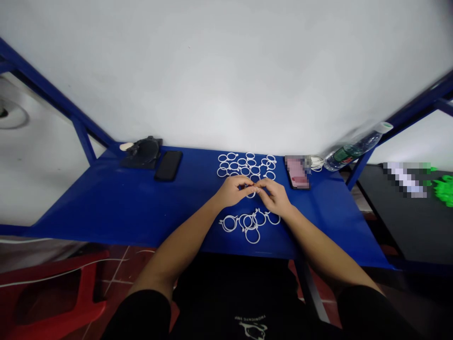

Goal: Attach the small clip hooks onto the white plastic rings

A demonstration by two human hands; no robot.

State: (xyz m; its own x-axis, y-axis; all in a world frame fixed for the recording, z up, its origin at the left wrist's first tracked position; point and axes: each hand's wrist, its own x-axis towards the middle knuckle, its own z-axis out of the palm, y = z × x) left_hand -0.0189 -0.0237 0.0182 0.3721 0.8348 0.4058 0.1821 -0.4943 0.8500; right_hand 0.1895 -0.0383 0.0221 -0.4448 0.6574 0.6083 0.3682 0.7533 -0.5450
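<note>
Between my two hands is a white plastic ring, its lower curve showing under the fingertips. My left hand pinches it from the left with thumb and forefinger. From the right, my right hand pinches at the same spot, and the fingertips of both hands meet. Just beyond the hands lies a group of similar white rings, with small tabs on their edges. Nearer my body, several more rings lie in a loose, overlapping cluster. What exactly the fingertips grip on the ring is too small to make out.
The blue tabletop meets a white wall. At left lie a black phone and a dark bundle. On the right are a lit phone, a white cable and a tilted plastic bottle. A red stool stands below left.
</note>
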